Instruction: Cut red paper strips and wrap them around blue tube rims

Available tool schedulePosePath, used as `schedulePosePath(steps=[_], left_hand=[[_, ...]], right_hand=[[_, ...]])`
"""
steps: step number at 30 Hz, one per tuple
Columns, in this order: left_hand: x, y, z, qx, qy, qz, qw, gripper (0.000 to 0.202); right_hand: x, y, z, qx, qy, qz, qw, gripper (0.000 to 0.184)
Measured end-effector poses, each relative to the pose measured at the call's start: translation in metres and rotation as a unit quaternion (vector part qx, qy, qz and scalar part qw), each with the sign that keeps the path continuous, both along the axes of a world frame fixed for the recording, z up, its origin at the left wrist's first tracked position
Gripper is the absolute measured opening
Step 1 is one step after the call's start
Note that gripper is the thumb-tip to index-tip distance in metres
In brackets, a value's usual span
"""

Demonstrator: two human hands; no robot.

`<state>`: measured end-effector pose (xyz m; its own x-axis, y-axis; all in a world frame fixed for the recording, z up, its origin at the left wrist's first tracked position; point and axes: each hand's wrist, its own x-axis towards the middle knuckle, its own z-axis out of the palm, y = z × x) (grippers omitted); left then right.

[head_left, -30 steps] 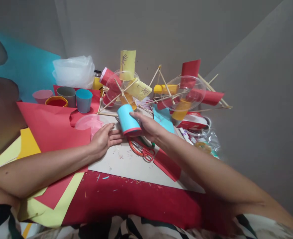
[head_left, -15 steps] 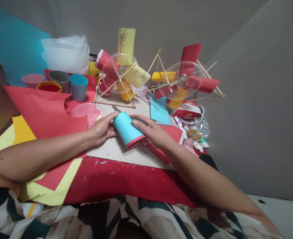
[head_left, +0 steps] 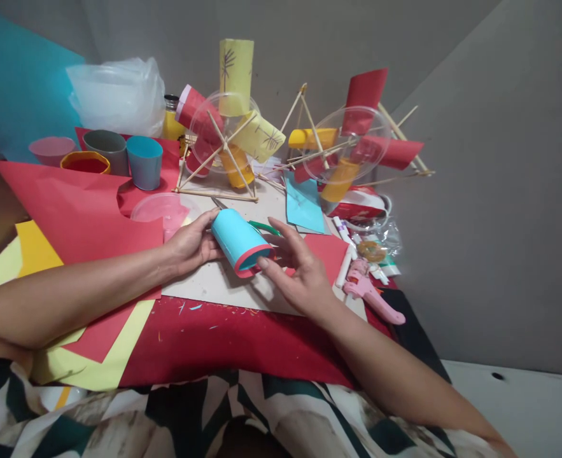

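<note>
A cup wrapped in light blue paper with a red rim [head_left: 238, 241] lies tilted on its side over the pale cardboard sheet [head_left: 223, 286]. My left hand [head_left: 191, 242] grips its closed end from the left. My right hand [head_left: 298, 270] has its fingers spread, and the fingertips touch the cup's red rim. Behind the cup, scissors with a green handle [head_left: 261, 226] lie on the cardboard.
Two stick-and-cup wheel models [head_left: 223, 137] [head_left: 352, 152] stand at the back. Paper cups [head_left: 143, 160] and a white plastic bag [head_left: 116, 95] sit at the back left. Red sheets [head_left: 80, 207] and yellow sheets [head_left: 37, 245] lie to the left. A pink glue gun [head_left: 373, 296] lies to the right.
The cup has come lower and closer to me. My left hand has taken hold of its closed end. My right hand has slid off its top to the rim.
</note>
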<state>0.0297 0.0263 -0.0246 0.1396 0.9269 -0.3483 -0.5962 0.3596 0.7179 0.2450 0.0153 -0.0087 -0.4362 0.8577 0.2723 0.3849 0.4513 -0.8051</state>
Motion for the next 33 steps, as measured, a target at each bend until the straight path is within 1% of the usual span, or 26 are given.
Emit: schedulePosePath(steps=[2, 4, 7, 11, 14, 16, 18, 21, 23, 25, 26, 28, 30, 31, 33], left_hand=[[0.0, -0.001, -0.001, 0.001, 0.008, -0.025, 1.0, 0.03], [0.0, -0.002, -0.001, 0.007, 0.014, -0.055, 0.998, 0.033], [0.001, -0.005, -0.001, 0.021, 0.025, -0.082, 0.996, 0.037], [0.002, -0.01, 0.0, 0.047, 0.05, -0.09, 0.994, 0.031], [0.002, -0.011, 0.0, 0.053, 0.06, -0.101, 0.992, 0.03], [0.002, -0.01, 0.0, 0.051, 0.055, -0.105, 0.992, 0.029], [0.001, -0.007, 0.003, 0.037, 0.038, -0.103, 0.993, 0.027], [-0.001, -0.002, 0.008, 0.015, 0.006, -0.084, 0.996, 0.027], [-0.003, -0.001, 0.012, 0.022, -0.003, -0.069, 0.997, 0.028], [-0.003, -0.001, 0.013, 0.038, -0.004, -0.065, 0.997, 0.027], [-0.003, -0.001, 0.014, 0.044, -0.004, -0.069, 0.997, 0.027], [-0.003, -0.004, 0.013, 0.053, 0.002, -0.084, 0.995, 0.028], [-0.002, -0.006, 0.011, 0.061, 0.015, -0.103, 0.993, 0.029], [-0.002, -0.006, 0.01, 0.064, 0.025, -0.109, 0.992, 0.029], [-0.002, -0.007, 0.008, 0.069, 0.05, -0.113, 0.99, 0.029]], right_hand=[[0.001, 0.003, -0.006, 0.045, -0.012, -0.004, 0.999, 0.049], [0.002, 0.007, -0.01, 0.08, -0.021, -0.005, 0.997, 0.043], [0.006, 0.01, -0.015, 0.088, -0.033, -0.001, 0.996, 0.043], [0.011, 0.011, -0.019, 0.104, -0.04, 0.01, 0.994, 0.045], [0.014, 0.013, -0.024, 0.124, -0.041, 0.031, 0.991, 0.046], [0.015, 0.013, -0.026, 0.129, -0.035, 0.032, 0.99, 0.047], [0.014, 0.012, -0.027, 0.134, -0.014, 0.011, 0.991, 0.051], [0.012, 0.011, -0.028, 0.135, 0.04, -0.032, 0.989, 0.066], [0.01, 0.012, -0.028, 0.11, 0.079, -0.053, 0.989, 0.074], [0.007, 0.014, -0.029, 0.069, 0.104, -0.069, 0.99, 0.075], [0.006, 0.015, -0.03, 0.051, 0.107, -0.076, 0.99, 0.072], [0.005, 0.017, -0.032, 0.033, 0.093, -0.088, 0.991, 0.057], [0.005, 0.019, -0.034, 0.036, 0.073, -0.095, 0.992, 0.038], [0.006, 0.019, -0.034, 0.042, 0.067, -0.093, 0.993, 0.032], [0.007, 0.02, -0.034, 0.054, 0.063, -0.08, 0.993, 0.028]])
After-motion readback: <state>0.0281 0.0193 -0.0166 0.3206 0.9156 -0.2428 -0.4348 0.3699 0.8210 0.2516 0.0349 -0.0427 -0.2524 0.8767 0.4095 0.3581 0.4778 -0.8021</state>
